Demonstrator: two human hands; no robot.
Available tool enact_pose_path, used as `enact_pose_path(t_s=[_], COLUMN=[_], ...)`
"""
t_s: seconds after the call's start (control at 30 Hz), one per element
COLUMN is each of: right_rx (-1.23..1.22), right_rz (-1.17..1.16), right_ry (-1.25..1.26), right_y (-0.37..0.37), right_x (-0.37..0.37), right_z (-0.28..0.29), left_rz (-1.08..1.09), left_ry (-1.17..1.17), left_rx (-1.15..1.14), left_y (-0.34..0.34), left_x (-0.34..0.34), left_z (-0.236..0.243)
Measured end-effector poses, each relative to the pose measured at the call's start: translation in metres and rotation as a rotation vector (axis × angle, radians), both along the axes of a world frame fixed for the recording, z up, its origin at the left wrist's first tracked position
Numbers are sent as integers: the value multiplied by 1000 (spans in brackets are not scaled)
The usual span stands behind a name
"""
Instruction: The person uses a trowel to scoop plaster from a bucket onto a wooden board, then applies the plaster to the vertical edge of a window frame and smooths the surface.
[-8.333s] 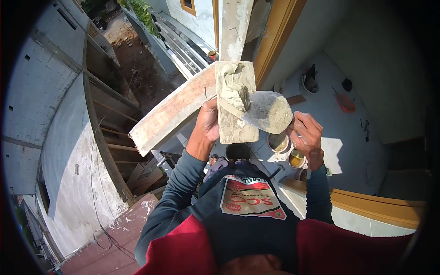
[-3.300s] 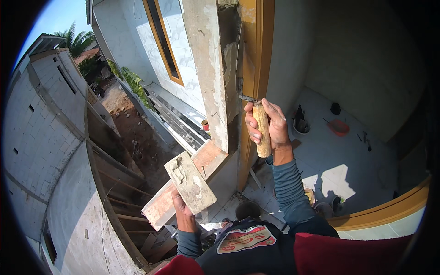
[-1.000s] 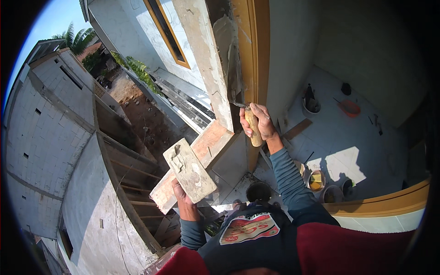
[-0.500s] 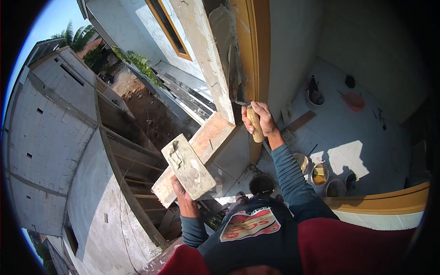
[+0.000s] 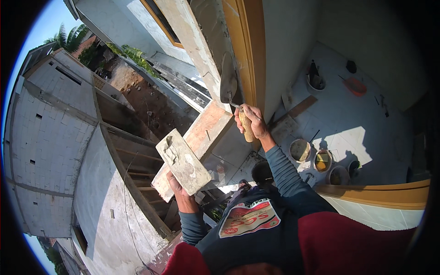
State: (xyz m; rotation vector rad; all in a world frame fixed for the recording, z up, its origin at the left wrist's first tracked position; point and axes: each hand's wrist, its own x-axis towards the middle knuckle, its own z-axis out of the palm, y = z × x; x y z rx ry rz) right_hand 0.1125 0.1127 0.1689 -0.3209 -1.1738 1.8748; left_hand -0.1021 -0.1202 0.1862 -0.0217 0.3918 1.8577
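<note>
My left hand (image 5: pixel 176 184) grips a pale, mortar-crusted plasterer's hawk (image 5: pixel 191 170) from beneath, its fingers mostly hidden. A small lump of wet mortar (image 5: pixel 172 149) lies on the hawk's far end. My right hand (image 5: pixel 255 122) is wrapped round the wooden handle of a trowel (image 5: pixel 228 79). The blade points away from me and lies along the grey mortar strip (image 5: pixel 211 27) between the wall's edge and a brown wooden frame (image 5: pixel 251 55). Whether the blade presses on the mortar I cannot tell.
A rough ledge (image 5: pixel 208 130) with a nail sticking up crosses below the trowel. Indoors on the right, several buckets (image 5: pixel 300 150), an orange basin (image 5: pixel 355 86) and a plank (image 5: pixel 302 108) lie on the tiled floor. A dark bucket (image 5: pixel 262 172) stands near my feet. Outside left is a block building (image 5: pixel 46 123).
The trowel has turned, so its blade face now shows where before it was seen nearly edge-on. My right hand has shifted slightly left. The hawk stays in my left hand.
</note>
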Motion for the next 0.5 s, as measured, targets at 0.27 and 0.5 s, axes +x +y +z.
enact_pose_path(t_s=[0.27, 0.5], right_rx=[13, -60], right_rz=[143, 84], right_ry=[-4, 56], right_y=[-41, -12], right_x=[-11, 12], right_z=[-15, 8], left_rz=[-1, -10], left_ry=[35, 27], left_rx=[15, 12], left_y=[4, 3], left_x=[-1, 3], left_z=[0, 0])
